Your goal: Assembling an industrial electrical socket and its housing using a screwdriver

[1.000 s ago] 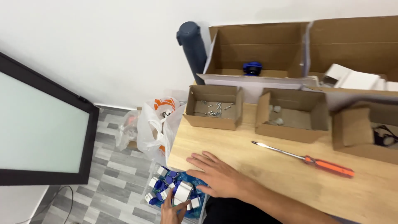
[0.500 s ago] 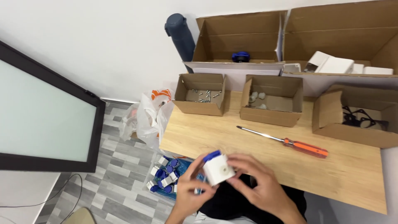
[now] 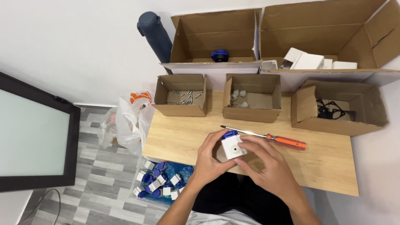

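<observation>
View: head camera, looking down at the work.
Workpiece: white cube-shaped part with blue cap point(image 3: 232, 146), held above the near edge of the desk point(image 3: 179, 137), a round hole facing the camera.
Left hand point(image 3: 210, 160): grip closed around the left side and underside of the part.
Right hand point(image 3: 266, 164): grip closed on the right side, fingers point(image 3: 250, 143) over the top edge.
Progress, as judged: one part is in hand and no finished unit is set down on the desk; the screwdriver point(image 3: 271, 138) lies untouched just behind the hands. Many like parts point(image 3: 156, 183) wait in a blue tray on the floor.
Supplies: small box of screws point(image 3: 182, 96), small box of pale fittings point(image 3: 250, 98), box of black gaskets point(image 3: 335, 109), all along the rear of the desk.
Surface: light wood desk, bare in the middle.
Room: white wall, two large open cartons point(image 3: 216, 39) on a shelf behind, dark cylinder point(image 3: 155, 35), plastic bags point(image 3: 129, 121) on grey plank floor, dark-framed screen point(image 3: 35, 137) at left.
</observation>
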